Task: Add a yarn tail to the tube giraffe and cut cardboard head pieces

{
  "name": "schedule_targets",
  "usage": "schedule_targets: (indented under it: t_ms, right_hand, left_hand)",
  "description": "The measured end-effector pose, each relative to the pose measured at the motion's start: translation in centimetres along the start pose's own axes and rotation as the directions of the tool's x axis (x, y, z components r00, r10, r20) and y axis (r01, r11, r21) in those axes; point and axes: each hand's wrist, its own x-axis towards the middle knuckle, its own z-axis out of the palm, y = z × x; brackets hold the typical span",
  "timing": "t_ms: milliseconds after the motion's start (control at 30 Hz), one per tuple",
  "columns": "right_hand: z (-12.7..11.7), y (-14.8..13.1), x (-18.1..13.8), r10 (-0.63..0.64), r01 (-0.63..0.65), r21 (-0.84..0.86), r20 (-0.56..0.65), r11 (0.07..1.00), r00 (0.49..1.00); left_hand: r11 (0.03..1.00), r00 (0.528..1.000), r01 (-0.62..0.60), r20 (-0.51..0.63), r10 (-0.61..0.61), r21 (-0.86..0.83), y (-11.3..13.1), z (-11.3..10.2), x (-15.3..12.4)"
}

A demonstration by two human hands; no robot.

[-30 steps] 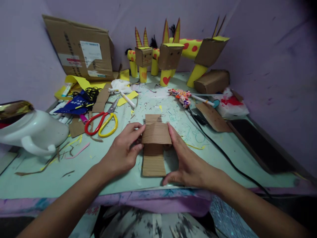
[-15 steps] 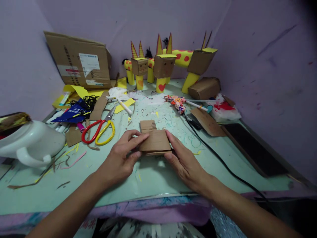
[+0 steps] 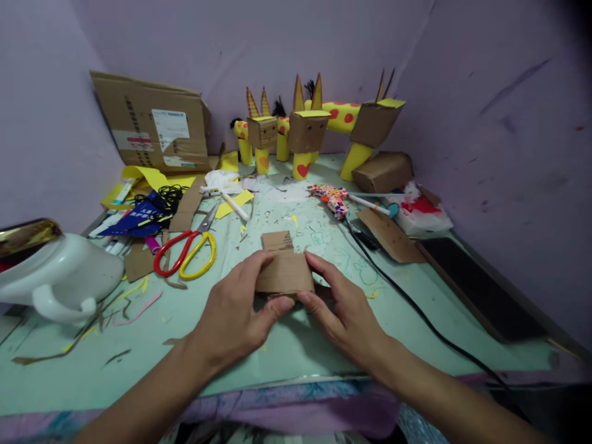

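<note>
A folded brown cardboard piece (image 3: 283, 270) lies on the pale green table (image 3: 139, 345) in front of me. My left hand (image 3: 238, 314) grips its left side, thumb under the near edge and fingers over the top. My right hand (image 3: 342, 305) closes on its right side in the same way. A flat flap of the cardboard sticks out beyond the fold, away from me. Red and yellow scissors (image 3: 185, 251) lie to the left of my hands.
Yellow and cardboard craft animals (image 3: 305, 132) stand at the back, beside a flattened carton (image 3: 152, 123). A white jug (image 3: 60, 277) sits at left. A black cable (image 3: 416, 314) runs down the right, past a dark tablet (image 3: 472, 287). Paper scraps, pens and a glue gun litter the table.
The long near flap of the cardboard has been folded up and under. Both hands have closed in around the now compact piece, and the view has tilted slightly up.
</note>
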Motion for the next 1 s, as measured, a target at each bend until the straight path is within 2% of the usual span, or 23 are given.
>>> schedule_targets:
  t_ms: [100, 167, 333, 400, 500, 600, 667, 733, 833, 900, 1000]
  right_hand:
    - [0.1, 0.0, -0.2, -0.022, 0.022, -0.002, -0.005, 1.000, 1.000]
    - [0.0, 0.0, -0.3, -0.030, 0.030, -0.006, -0.006, 1.000, 1.000]
    - [-1.9, -0.4, 0.9, -0.027, 0.021, 0.058, 0.100, 0.998, 0.995]
    - [-3.1, -0.3, 2.5, 0.055, -0.065, 0.072, 0.132, 0.995, 0.990]
    - [-4.0, 0.5, 5.7, 0.275, -0.278, 0.006, 0.125, 0.961, 0.953]
    - [-3.1, 2.0, 8.8, 0.346, -0.324, -0.159, 0.145, 0.933, 0.927]
    - [-1.8, 2.9, 10.2, 0.362, -0.339, -0.159, 0.149, 0.927, 0.920]
    - [-0.6, 3.5, 11.2, 0.401, -0.408, 0.020, 0.146, 0.913, 0.904]
    - [0.3, 3.5, 11.7, 0.463, -0.495, 0.300, 0.175, 0.815, 0.869]
    - [0.0, 3.1, 11.3, 0.440, -0.488, 0.422, 0.213, 0.764, 0.872]
    - [-1.0, 2.2, 10.0, 0.332, -0.432, 0.585, 0.277, 0.686, 0.902]
  left_hand:
    - [0.963, 0.991, -0.134, 0.017, 0.133, 0.234, 0.2, 0.6, -0.2]
    - [0.914, 0.985, -0.169, 0.032, 0.169, 0.369, 0.2, 0.9, -0.4]
    - [0.859, 0.969, -0.209, -0.022, 0.247, 0.468, -0.4, 1.4, -0.8]
    - [0.851, 0.960, -0.229, -0.038, 0.279, 0.472, -0.8, 1.6, -0.8]
    - [0.848, 0.950, -0.246, -0.057, 0.307, 0.470, -1.3, 1.8, -0.8]
    - [0.836, 0.949, -0.266, -0.023, 0.316, 0.480, -1.5, 1.7, -0.8]
    - [0.825, 0.948, -0.276, -0.002, 0.319, 0.493, -1.5, 1.5, -0.8]
    - [0.815, 0.944, -0.286, 0.003, 0.329, 0.504, -1.5, 1.4, -0.8]
    - [0.803, 0.940, -0.288, -0.005, 0.341, 0.522, -1.3, 1.2, -0.7]
    - [0.799, 0.938, -0.283, -0.020, 0.346, 0.530, -1.2, 1.2, -0.5]
    - [0.799, 0.932, -0.281, -0.048, 0.359, 0.532, -0.9, 1.3, -0.1]
